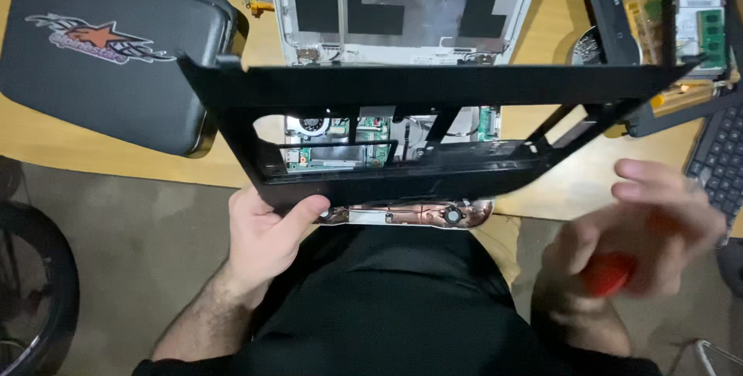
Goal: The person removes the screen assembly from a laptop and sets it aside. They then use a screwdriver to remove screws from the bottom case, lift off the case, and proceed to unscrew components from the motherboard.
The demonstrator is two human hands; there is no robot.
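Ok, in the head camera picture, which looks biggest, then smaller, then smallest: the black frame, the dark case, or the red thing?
1. Black frame held by the left hand, though it is lifted nearer the camera, so unsure.
2. Dark case on the table.
3. Red thing in the blurred right hand, mostly hidden.

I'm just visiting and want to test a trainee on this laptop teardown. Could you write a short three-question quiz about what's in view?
1. True or false: the left hand grips the black plastic frame at its near edge.
2. What colour is the object in the blurred right hand? A) blue B) red-orange C) green
3. Fill in: left of the frame, on the wooden table, lies a dark grey ____ with a star design.

Key:
1. True
2. B, the red-orange object; motion blur hides what it is.
3. case
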